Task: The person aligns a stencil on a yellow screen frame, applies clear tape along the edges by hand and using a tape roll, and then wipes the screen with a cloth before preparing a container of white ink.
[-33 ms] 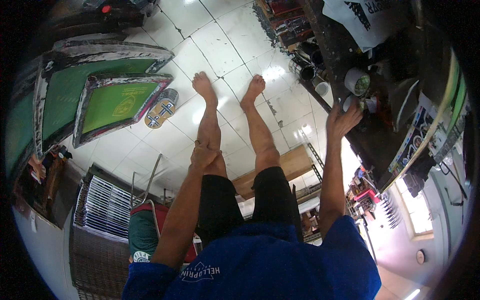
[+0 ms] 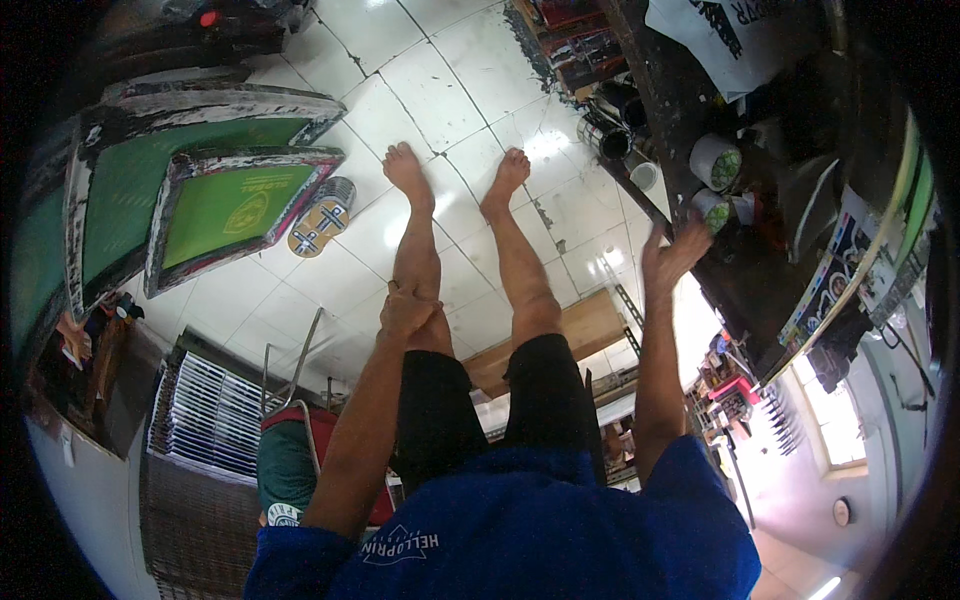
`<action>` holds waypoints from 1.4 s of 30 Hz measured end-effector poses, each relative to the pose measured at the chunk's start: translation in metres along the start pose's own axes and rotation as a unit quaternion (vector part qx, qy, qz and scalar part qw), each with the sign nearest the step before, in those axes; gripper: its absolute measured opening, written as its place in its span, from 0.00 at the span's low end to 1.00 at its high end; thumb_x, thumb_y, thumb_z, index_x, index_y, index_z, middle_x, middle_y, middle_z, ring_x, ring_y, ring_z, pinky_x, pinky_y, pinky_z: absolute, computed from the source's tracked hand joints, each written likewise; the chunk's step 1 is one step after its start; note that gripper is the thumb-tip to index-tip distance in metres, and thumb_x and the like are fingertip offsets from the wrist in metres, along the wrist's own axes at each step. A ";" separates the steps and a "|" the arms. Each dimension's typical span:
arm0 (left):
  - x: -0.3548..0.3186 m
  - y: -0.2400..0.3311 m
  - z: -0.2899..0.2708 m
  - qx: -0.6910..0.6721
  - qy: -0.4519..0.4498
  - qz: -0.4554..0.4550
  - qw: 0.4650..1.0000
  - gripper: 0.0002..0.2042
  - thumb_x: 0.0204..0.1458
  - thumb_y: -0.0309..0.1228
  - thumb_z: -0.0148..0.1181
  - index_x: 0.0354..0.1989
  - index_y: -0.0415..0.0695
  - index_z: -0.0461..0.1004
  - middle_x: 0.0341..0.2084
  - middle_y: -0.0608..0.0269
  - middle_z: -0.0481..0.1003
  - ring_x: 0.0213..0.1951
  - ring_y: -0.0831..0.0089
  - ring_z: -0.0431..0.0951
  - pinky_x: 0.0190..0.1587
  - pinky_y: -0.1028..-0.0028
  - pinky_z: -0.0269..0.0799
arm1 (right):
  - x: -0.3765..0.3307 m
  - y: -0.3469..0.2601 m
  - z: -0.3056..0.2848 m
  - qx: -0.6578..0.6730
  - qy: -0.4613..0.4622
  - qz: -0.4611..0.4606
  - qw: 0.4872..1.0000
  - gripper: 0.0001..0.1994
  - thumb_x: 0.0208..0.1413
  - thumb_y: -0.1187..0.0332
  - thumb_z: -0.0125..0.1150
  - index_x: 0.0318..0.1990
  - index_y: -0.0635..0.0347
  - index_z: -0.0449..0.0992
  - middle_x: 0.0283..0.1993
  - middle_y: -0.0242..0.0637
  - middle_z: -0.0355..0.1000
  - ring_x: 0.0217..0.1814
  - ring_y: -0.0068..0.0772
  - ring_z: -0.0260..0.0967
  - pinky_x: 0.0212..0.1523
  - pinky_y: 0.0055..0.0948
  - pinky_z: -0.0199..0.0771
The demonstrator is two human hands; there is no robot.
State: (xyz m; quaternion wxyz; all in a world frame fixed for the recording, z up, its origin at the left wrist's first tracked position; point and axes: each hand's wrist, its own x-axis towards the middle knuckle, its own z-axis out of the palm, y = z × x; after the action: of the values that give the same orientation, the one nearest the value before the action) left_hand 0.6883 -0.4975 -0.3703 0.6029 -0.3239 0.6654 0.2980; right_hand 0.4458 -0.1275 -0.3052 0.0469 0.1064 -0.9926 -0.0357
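My left hand (image 2: 408, 312) is wrapped round my left knee. On the right side, my right hand (image 2: 680, 255) is raised by the edge of a dark bench (image 2: 655, 130), fingers apart and slightly blurred, with nothing seen in it. Just beyond its fingertips stands a small white container (image 2: 712, 212) with green showing at its top. A larger white container (image 2: 714, 163), also green inside, is next to it. Whether a fingertip touches the nearer container, I cannot tell.
Framed printing screens (image 2: 240, 215) with green mesh lean at the left, beside a stack of round tins (image 2: 320, 228). A red chair (image 2: 318, 430) stands behind me on the left. Dark cans (image 2: 605, 140) and a white cup (image 2: 644, 177) sit along the bench. White tiles (image 2: 460, 80) cover the floor.
My right hand has drawn back from the smaller white container, which it partly covered before, and its green top now shows. My left hand has stayed on the knee.
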 end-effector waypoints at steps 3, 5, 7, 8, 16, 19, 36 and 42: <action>0.016 -0.013 0.015 0.015 0.000 -0.001 1.000 0.47 0.43 0.49 0.70 0.73 0.50 0.55 0.69 0.32 0.53 0.66 0.38 0.63 0.66 0.55 0.64 | -0.080 -0.014 -0.005 0.170 -0.193 0.077 0.963 0.22 0.58 0.69 0.61 0.59 0.67 0.68 0.57 0.57 0.68 0.62 0.60 0.63 0.64 0.51 0.60; 0.027 -0.028 0.031 0.009 -0.002 0.009 1.000 0.51 0.42 0.49 0.71 0.75 0.51 0.50 0.70 0.30 0.51 0.67 0.36 0.61 0.67 0.54 0.63 | -0.123 -0.003 0.011 0.206 -0.270 0.136 0.931 0.17 0.57 0.74 0.60 0.54 0.66 0.71 0.53 0.51 0.71 0.53 0.51 0.70 0.54 0.42 0.71; 0.042 -0.046 0.047 -0.007 -0.012 0.022 1.000 0.56 0.40 0.49 0.72 0.77 0.52 0.42 0.70 0.28 0.49 0.68 0.33 0.59 0.68 0.53 0.62 | -0.170 0.032 0.050 0.234 -0.294 0.255 0.891 0.15 0.60 0.72 0.59 0.54 0.67 0.72 0.50 0.48 0.74 0.45 0.44 0.74 0.45 0.39 0.76; 0.051 -0.043 0.048 -0.006 -0.016 0.036 0.999 0.51 0.42 0.47 0.69 0.74 0.51 0.44 0.68 0.29 0.51 0.66 0.35 0.60 0.67 0.53 0.62 | -0.201 0.065 0.079 0.230 -0.277 0.308 0.881 0.14 0.61 0.71 0.57 0.53 0.66 0.73 0.48 0.44 0.74 0.41 0.40 0.75 0.41 0.37 0.76; 0.255 0.139 0.000 -0.005 0.523 0.131 0.842 0.15 0.58 0.32 0.46 0.52 0.40 0.63 0.53 0.42 0.67 0.54 0.47 0.67 0.59 0.56 0.62 | -0.194 0.216 0.270 0.417 -0.108 0.661 0.614 0.16 0.65 0.58 0.55 0.55 0.53 0.71 0.49 0.37 0.74 0.39 0.40 0.78 0.35 0.35 0.81; 0.304 0.124 0.024 -0.001 0.567 0.118 0.815 0.12 0.64 0.26 0.37 0.44 0.36 0.70 0.48 0.46 0.73 0.49 0.51 0.70 0.56 0.57 0.63 | -0.181 0.289 0.361 0.537 -0.153 0.567 0.605 0.22 0.68 0.58 0.53 0.64 0.58 0.66 0.59 0.42 0.69 0.53 0.47 0.75 0.52 0.45 0.81; 0.177 0.105 0.067 -0.146 0.454 0.165 0.863 0.33 0.41 0.38 0.67 0.58 0.39 0.66 0.57 0.47 0.69 0.57 0.47 0.67 0.63 0.57 0.62 | -0.236 0.218 0.248 0.168 -0.139 0.579 0.785 0.21 0.55 0.59 0.60 0.23 0.74 0.74 0.28 0.56 0.76 0.29 0.50 0.77 0.31 0.49 0.74; -0.042 0.106 0.121 -0.015 0.227 0.346 0.910 0.51 0.28 0.35 0.83 0.65 0.41 0.60 0.61 0.46 0.67 0.62 0.46 0.67 0.65 0.58 0.64 | -0.223 0.121 0.058 0.124 -0.231 0.273 0.926 0.16 0.57 0.65 0.57 0.31 0.76 0.76 0.29 0.65 0.75 0.34 0.64 0.76 0.38 0.52 0.76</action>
State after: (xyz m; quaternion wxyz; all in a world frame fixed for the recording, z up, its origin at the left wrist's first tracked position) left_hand 0.6812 -0.3343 -0.3390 0.2900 -0.1413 0.8501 0.4163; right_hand 0.6323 0.0416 -0.3717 -0.1895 -0.1748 -0.9630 0.0782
